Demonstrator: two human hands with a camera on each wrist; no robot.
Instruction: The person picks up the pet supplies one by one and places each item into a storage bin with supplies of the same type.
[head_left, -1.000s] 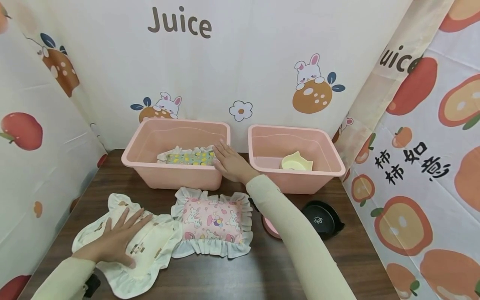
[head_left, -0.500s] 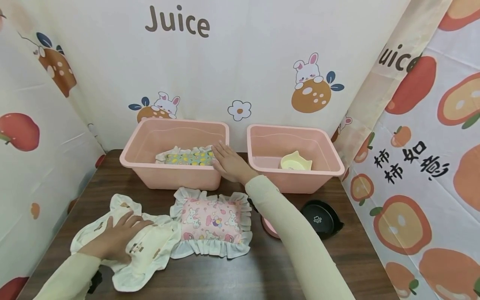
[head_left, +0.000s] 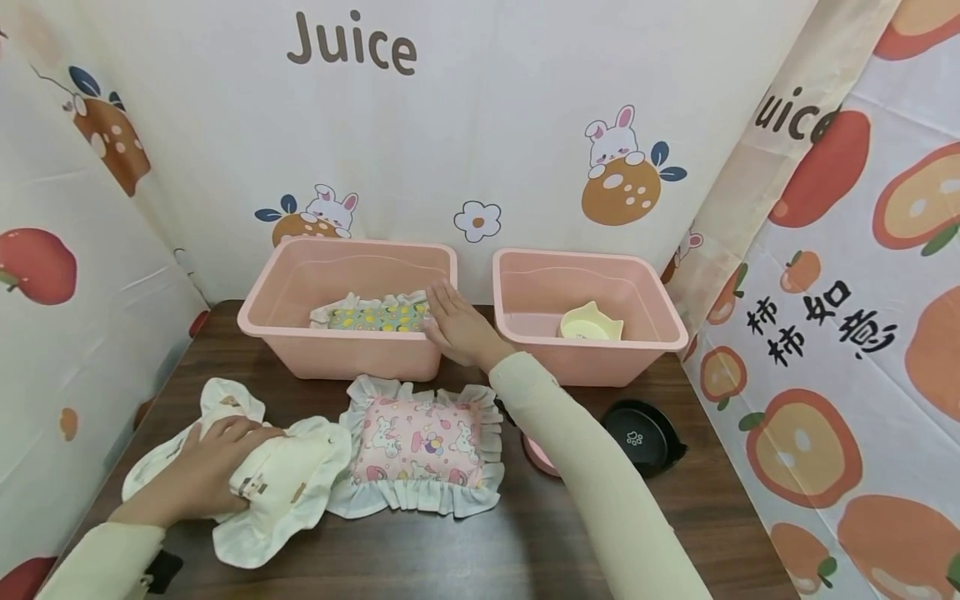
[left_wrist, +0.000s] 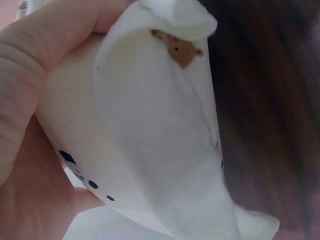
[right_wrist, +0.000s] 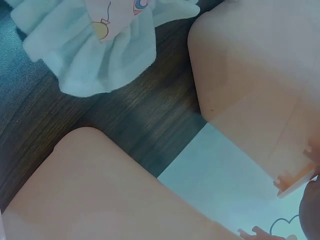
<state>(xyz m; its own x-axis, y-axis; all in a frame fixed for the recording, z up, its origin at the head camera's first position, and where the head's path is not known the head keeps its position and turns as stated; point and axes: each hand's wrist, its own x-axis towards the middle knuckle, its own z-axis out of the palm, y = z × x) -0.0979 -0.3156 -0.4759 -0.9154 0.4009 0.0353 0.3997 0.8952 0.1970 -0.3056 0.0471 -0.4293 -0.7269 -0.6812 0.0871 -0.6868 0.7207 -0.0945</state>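
My left hand (head_left: 198,475) grips a cream, ruffle-edged cushion (head_left: 296,471) with small animal prints at the left of the table. In the left wrist view, thumb and fingers pinch the bunched cushion (left_wrist: 145,125). My right hand (head_left: 467,329) rests with straight fingers at the right end of the left pink bin (head_left: 360,358). Inside that bin lies a green and yellow frilled cushion (head_left: 378,318). A pink rabbit-print cushion (head_left: 420,442) with a white ruffle lies flat in front of the bin, beside the cream one.
To the right stands a second pink bin (head_left: 592,365) holding a yellow cat-shaped bowl (head_left: 591,322). A black bowl (head_left: 641,437) with a paw mark sits before it. My right sleeve (head_left: 592,475) partly covers a pink dish (head_left: 540,457). Printed curtains (head_left: 480,100) enclose the table.
My left hand, first spread flat on the cream cushion, has curled its fingers, gathered the fabric and shifted it slightly left. The right hand stays at the bin's end.
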